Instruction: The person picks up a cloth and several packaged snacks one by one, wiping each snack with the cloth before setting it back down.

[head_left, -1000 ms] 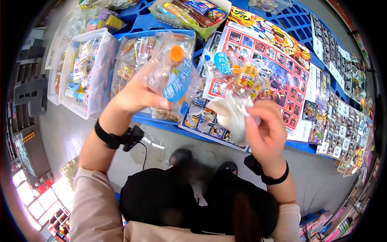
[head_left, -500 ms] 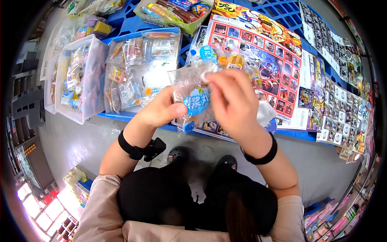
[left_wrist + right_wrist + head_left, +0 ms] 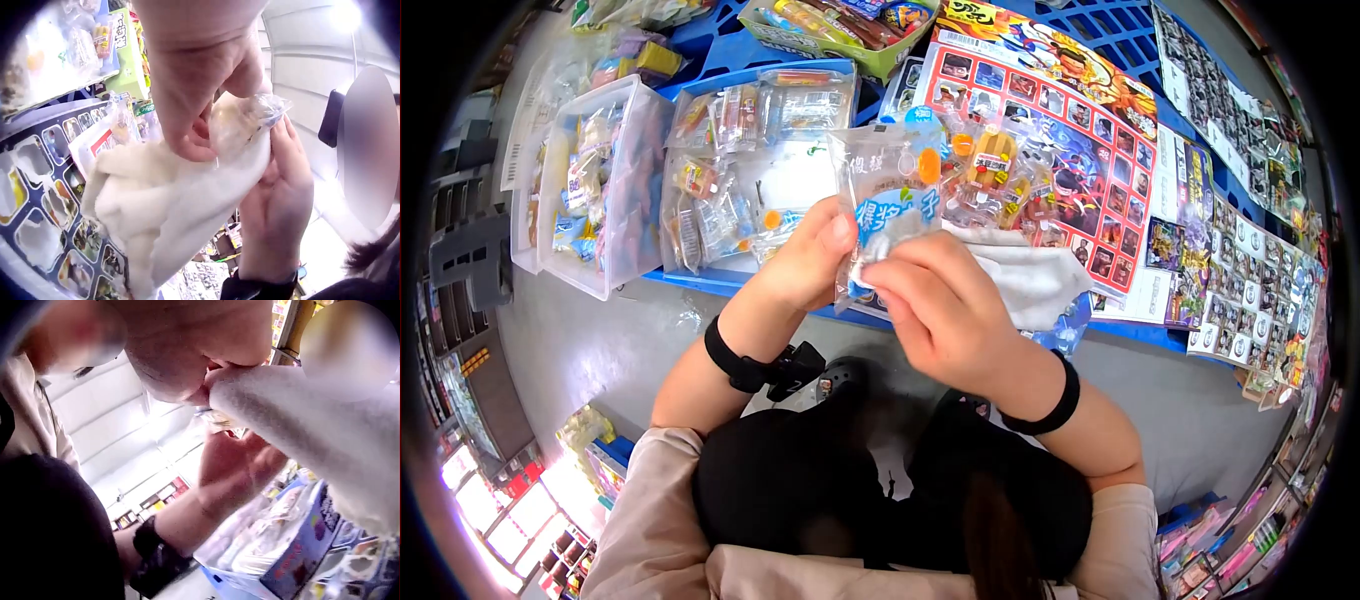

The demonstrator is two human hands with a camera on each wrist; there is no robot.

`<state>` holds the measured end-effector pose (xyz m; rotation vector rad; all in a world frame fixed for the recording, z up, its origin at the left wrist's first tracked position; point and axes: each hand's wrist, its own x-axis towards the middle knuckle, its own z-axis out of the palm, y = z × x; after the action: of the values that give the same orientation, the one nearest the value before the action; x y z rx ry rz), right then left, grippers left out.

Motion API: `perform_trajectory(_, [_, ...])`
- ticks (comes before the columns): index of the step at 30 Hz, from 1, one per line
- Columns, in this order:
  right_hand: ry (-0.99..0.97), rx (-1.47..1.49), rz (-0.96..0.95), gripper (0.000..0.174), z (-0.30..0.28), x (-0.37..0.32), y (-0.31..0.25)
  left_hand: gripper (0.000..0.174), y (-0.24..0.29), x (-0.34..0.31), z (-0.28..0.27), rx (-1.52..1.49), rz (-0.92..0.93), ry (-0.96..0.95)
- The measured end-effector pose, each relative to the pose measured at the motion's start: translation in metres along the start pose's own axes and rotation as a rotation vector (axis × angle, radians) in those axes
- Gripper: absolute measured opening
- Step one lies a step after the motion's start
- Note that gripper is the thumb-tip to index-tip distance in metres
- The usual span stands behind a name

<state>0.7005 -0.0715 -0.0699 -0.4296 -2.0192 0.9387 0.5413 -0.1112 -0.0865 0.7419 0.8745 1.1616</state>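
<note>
My left hand [image 3: 808, 258] grips the left edge of a clear plastic packet [image 3: 868, 160] in the head view, thumb on its front. The packet has a blue label with white lettering, and an orange round part shows near its top right. A white cloth [image 3: 1028, 280] is pinched in the fingers of my right hand [image 3: 948, 305], a bunched end of it against the packet's lower front. The rest of the cloth trails to the right, under that hand. In the left wrist view, the cloth [image 3: 181, 206] hangs beside the packet's crinkled end [image 3: 265, 112].
Several small packets [image 3: 998, 165] lie on a red-bordered picture sheet [image 3: 1135, 215]. Left of them stand a blue tray [image 3: 852, 75] of packaged items and a clear bin [image 3: 635, 190] of wrapped pieces. A green box [image 3: 870, 62] is behind; more printed sheets [image 3: 1250, 300] lie right.
The right hand has moved left with the cloth, onto the packet front. The left hand has drawn the packet rightward and turned it more upright.
</note>
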Motion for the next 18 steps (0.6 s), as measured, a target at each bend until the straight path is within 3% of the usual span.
perform_trajectory(2, [0.009, -0.099, -0.015, 0.027, -0.003, -0.009, 0.015, 0.083, -0.004, -0.003, -0.004, -0.171, -0.029, 0.0])
perform_trajectory(4, [-0.015, -0.076, 0.069, 0.027, -0.007, -0.007, 0.015, 0.081, -0.002, -0.001, -0.005, -0.122, -0.031, -0.032])
perform_trajectory(7, [-0.023, -0.092, -0.097, 0.027, 0.004, -0.004, -0.001, 0.079, -0.007, 0.001, 0.001, -0.132, -0.055, 0.003])
perform_trajectory(10, [0.02, -0.192, -0.104, 0.029, -0.001, -0.008, 0.012, 0.074, -0.006, 0.004, 0.008, -0.243, -0.031, 0.087])
perform_trajectory(11, [0.024, -0.249, -0.061, 0.03, -0.008, -0.012, 0.021, 0.068, -0.003, 0.003, 0.009, -0.296, 0.008, 0.022])
perform_trajectory(15, [0.055, -0.125, -0.106, 0.031, 0.002, -0.008, 0.008, 0.062, -0.006, 0.012, 0.014, -0.296, -0.019, 0.12])
perform_trajectory(18, [0.109, -0.227, -0.153, 0.032, 0.0, -0.009, 0.015, 0.061, -0.006, 0.016, 0.016, -0.379, 0.041, 0.127])
